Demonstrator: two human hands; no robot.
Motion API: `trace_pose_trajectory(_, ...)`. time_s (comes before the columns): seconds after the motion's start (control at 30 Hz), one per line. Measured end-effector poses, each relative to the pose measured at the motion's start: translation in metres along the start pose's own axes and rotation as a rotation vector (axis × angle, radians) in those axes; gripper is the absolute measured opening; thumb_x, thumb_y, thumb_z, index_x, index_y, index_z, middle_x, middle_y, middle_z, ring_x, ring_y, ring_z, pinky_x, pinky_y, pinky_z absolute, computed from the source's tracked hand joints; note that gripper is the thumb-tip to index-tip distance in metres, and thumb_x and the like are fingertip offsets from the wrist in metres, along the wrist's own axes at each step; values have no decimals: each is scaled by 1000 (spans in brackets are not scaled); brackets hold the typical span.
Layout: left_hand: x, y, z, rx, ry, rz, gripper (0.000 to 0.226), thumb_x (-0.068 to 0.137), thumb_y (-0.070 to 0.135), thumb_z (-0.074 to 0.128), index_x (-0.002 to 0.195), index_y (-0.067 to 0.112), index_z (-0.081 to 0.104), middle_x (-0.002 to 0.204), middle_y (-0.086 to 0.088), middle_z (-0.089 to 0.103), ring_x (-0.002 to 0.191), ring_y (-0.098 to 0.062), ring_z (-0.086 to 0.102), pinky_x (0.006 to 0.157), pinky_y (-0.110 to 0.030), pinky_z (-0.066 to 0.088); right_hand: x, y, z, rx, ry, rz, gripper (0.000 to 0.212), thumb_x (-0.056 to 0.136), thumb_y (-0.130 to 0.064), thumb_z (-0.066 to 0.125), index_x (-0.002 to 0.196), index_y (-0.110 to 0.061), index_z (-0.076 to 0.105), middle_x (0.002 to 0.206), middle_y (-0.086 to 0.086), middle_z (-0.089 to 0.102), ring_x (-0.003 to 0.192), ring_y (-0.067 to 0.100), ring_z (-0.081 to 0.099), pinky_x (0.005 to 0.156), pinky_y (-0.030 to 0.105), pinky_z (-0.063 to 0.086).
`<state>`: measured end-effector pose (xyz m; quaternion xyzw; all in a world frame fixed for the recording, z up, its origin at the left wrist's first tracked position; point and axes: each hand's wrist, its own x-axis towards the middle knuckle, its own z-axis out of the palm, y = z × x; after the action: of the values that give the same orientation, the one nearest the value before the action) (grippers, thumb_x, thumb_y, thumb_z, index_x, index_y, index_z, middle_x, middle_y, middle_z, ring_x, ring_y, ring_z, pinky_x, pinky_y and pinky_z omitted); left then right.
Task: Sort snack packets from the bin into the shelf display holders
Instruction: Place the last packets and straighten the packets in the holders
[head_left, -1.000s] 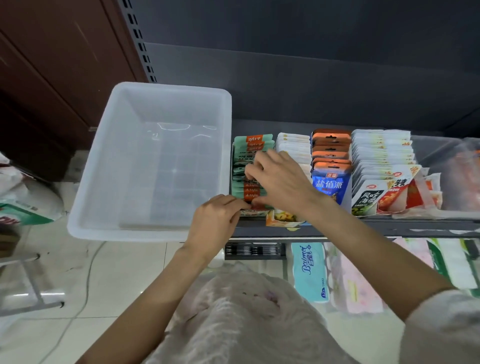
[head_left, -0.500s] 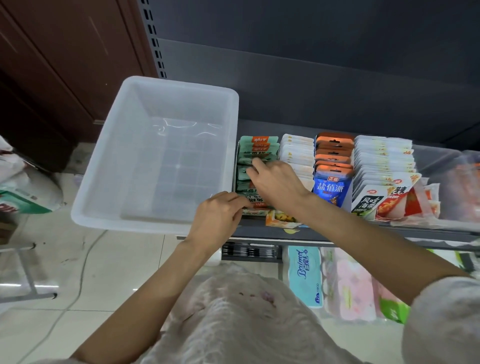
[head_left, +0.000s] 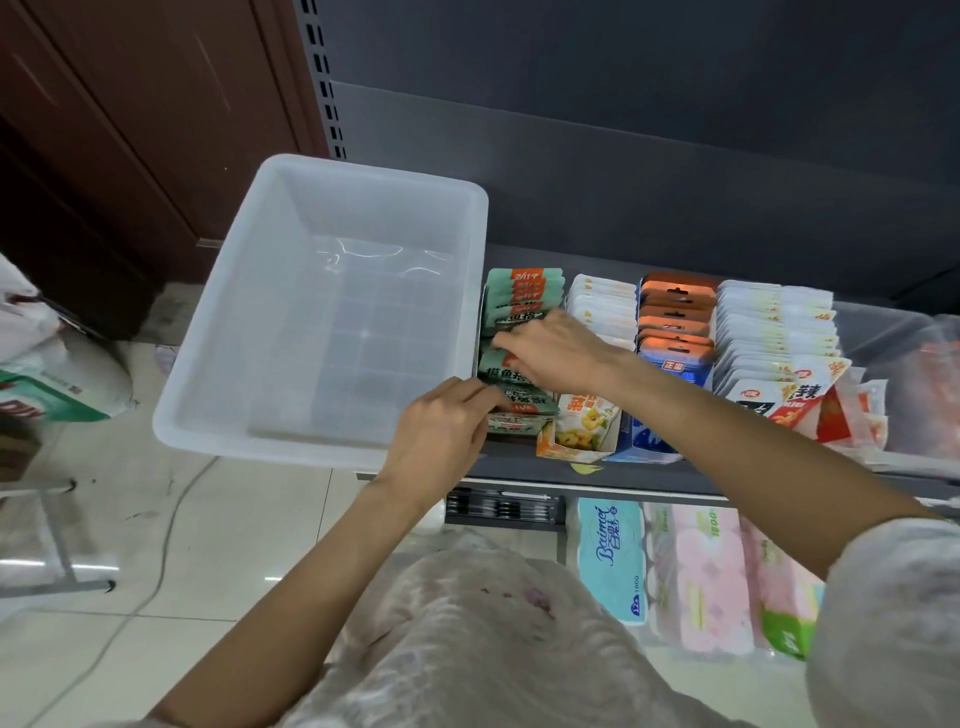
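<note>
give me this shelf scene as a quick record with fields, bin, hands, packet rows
bin: white plastic bin, left on the shelf, no packets visible inside
left hand: left hand pinches the front green packets
right hand: right hand rests on the green row further back, fingers curled
rows, left to right: green, white packets, orange packets, white-and-red packets
below shelf: tissue packs

Front green packets (behind fingers)
</note>
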<state>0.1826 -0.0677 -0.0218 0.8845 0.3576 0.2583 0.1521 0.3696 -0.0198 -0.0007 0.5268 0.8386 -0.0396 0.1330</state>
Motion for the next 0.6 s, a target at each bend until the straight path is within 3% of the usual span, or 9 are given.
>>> trace_pose_trajectory(0.1,3,-1,1,30,-9,-3,29,72,7,75,97,17,65,95,2,66,78,-17,62,60,-26,50,3,7,-7,104,-13,29,23,98,-17,43,117,-12,56,94,6,67,84,23,62,84,40,46)
trace_pose_trajectory(0.2,9,-2,8,83,1,14,44,69,5,76,110,15,65,103,0,68,84,-21,66,68,-30,52,6,11,-12,170,-40,64,25,98,-15,41,118,-13,56,99,6,66,88,24,59,86,39,44)
trace_pose_trajectory(0.33,18,-7,13,116,21,5,56,63,-3,76,115,14,64,110,-3,67,88,-24,66,75,-34,53,5,16,-19,278,-106,86,16,97,-16,42,105,-14,56,89,2,59,87,23,58,71,32,37)
trace_pose_trajectory(0.47,24,-9,13,102,-33,-15,65,67,3,74,127,13,54,118,-8,61,95,-27,63,80,-39,51,4,20,-28,335,-192,131,24,98,-27,45,118,-14,47,96,4,59,78,18,52,56,29,34)
trace_pose_trajectory(0.6,24,-4,18,1,-51,-118,66,77,8,68,137,7,41,130,-13,49,112,-27,54,91,-40,45,-7,19,-33,378,-50,182,37,89,-40,60,116,-15,51,97,-3,57,84,16,54,63,28,40)
